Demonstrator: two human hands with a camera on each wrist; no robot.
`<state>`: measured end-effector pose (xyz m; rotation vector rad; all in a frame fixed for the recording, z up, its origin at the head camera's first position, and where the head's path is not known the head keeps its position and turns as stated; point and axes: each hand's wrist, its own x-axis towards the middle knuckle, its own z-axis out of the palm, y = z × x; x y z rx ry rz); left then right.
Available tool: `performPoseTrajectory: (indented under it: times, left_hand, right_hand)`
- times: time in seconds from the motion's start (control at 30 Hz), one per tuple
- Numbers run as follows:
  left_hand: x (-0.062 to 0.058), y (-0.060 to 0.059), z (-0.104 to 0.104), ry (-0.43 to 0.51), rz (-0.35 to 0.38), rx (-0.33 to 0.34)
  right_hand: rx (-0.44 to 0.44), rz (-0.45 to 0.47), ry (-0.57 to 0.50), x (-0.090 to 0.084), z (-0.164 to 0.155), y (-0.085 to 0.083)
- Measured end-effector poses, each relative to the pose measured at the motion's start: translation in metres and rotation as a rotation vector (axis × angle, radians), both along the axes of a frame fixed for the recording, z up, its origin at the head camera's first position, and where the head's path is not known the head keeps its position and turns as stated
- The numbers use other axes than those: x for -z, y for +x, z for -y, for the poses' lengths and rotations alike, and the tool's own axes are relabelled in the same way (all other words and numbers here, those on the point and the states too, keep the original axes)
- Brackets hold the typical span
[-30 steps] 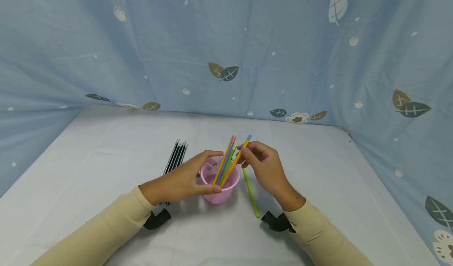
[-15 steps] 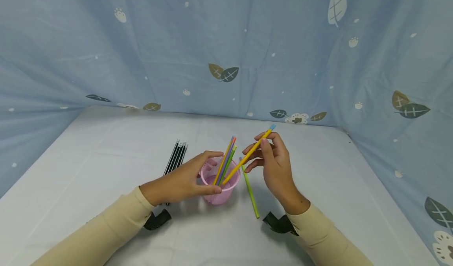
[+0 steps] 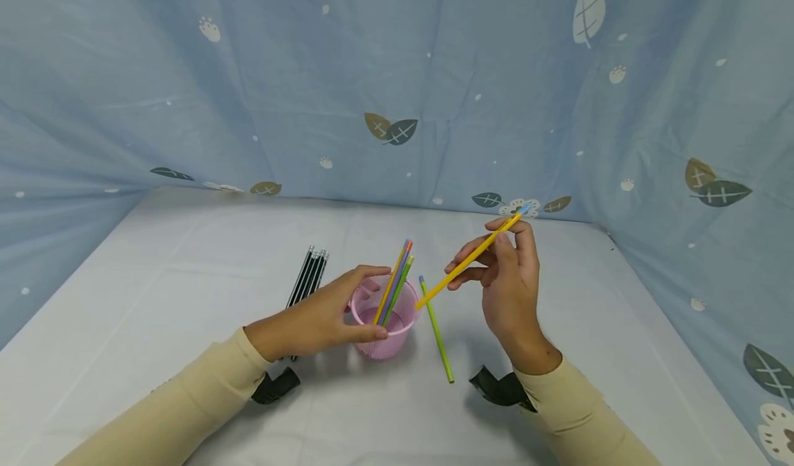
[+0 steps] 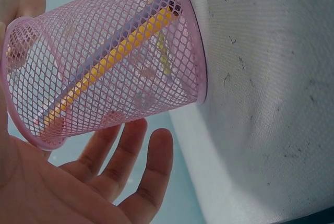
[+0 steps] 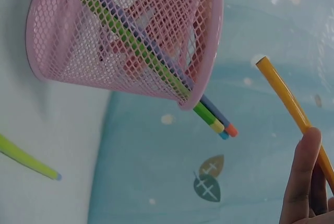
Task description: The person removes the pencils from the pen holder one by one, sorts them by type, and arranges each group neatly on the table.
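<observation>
My left hand [image 3: 322, 311] holds a pink mesh pencil cup [image 3: 380, 349] near its rim, thumb on the near side and fingers on the far side. Inside the cup lean a yellow pencil [image 4: 115, 56], a purple pencil [image 5: 146, 51] and a green pencil [image 5: 125, 33], tops sticking out above the rim. To the right of the cup, my right hand [image 3: 511, 294] pinches another yellow pencil [image 3: 468, 259] with a blue end. That pencil is tilted and raised, its lower tip overlapping the cup's right rim in the head view but apart from it in the right wrist view.
A light green pencil [image 3: 439, 338] lies on the white tabletop [image 3: 384, 424], just right of the cup. Several black pencils [image 3: 307, 276] lie together to its left, partly hidden by my left hand. A blue leaf-patterned curtain [image 3: 285, 73] encloses the back and sides.
My right hand has lifted the yellow pencil out of the cup, moving up and to the right. The left hand and the cup stay in place.
</observation>
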<state>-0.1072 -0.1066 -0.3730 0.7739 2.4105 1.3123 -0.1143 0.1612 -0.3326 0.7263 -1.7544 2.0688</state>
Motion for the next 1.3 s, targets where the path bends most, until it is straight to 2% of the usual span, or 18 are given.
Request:
performPoseTrajectory:
  times: [0.33,0.67,0.8,1.3]
  left_hand:
    - [0.001,0.0,0.001,0.007,0.001,0.003]
    - [0.0,-0.001,0.001,0.018,0.009,0.01]
    - [0.001,-0.001,0.001,0.022,0.012,0.011]
    - [-0.002,-0.001,0.003,0.023,0.024,0.009]
  right_hand:
    - [0.045,0.065,0.033,-0.002,-0.002,-0.003]
    - [0.119,0.214,0.212,0.008,-0.001,-0.015]
    - [0.106,0.295,0.293,0.015,-0.002,-0.023]
    - [-0.073,0.539,0.573,0.033,-0.003,-0.041]
